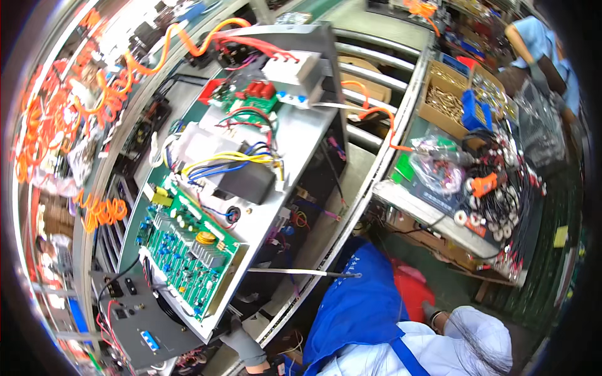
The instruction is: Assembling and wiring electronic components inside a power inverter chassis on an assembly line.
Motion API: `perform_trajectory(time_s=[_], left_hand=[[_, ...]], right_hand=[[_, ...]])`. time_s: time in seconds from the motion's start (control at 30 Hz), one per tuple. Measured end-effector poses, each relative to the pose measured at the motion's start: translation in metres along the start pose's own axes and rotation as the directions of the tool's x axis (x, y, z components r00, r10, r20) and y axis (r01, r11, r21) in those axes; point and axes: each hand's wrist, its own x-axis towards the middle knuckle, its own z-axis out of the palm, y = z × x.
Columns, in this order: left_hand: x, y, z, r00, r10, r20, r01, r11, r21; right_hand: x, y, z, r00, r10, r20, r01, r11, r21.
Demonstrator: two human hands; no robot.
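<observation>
My left hand (243, 343), in a grey glove, is at the near lower corner of an open metal chassis (260, 235). Its fingers close around the edge there, partly hidden by it. Fixed on the chassis are a green circuit board (191, 250) with blue and yellow parts, a black box-shaped part (248, 178), a bundle of yellow and blue wires (235, 161) and a smaller green board (251, 105). My right hand (431, 310), gloved in grey, is low beside a red stool (411, 288), away from the chassis; its fingers are too small and hidden to read.
A roller conveyor (370, 135) runs beside the chassis. On the right, a bench (433, 210) carries a box of brass-coloured fasteners (446, 100), a blue bin (475, 113), an orange-bodied tool (484, 185) and cables. Orange coiled hoses (103, 213) hang left. Another person (533, 44) is at upper right.
</observation>
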Motion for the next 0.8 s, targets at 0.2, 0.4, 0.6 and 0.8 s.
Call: perform_trajectory(time_s=[0.2,0.4,0.6,0.8], left_hand=[[-0.019,0.037,0.020,0.999,0.029,0.035,-0.030,0.999,0.037],[-0.018,0.007,0.000,0.983,0.160,-0.091,-0.155,0.986,0.066],[-0.018,-0.028,0.042,0.938,0.299,-0.175,-0.301,0.954,0.016],[0.000,-0.047,0.044,0.960,0.246,-0.136,-0.259,0.962,-0.085]], right_hand=[[-0.025,-0.052,-0.016,0.870,-0.424,0.252,0.491,0.697,-0.522],[-0.121,-0.150,-0.018,0.272,-0.653,0.707,0.717,-0.352,-0.601],[-0.360,-0.333,-0.032,-0.205,-0.906,0.370,0.971,-0.235,-0.037],[-0.422,-0.488,0.039,-0.435,-0.879,0.195,0.886,-0.379,0.267]])
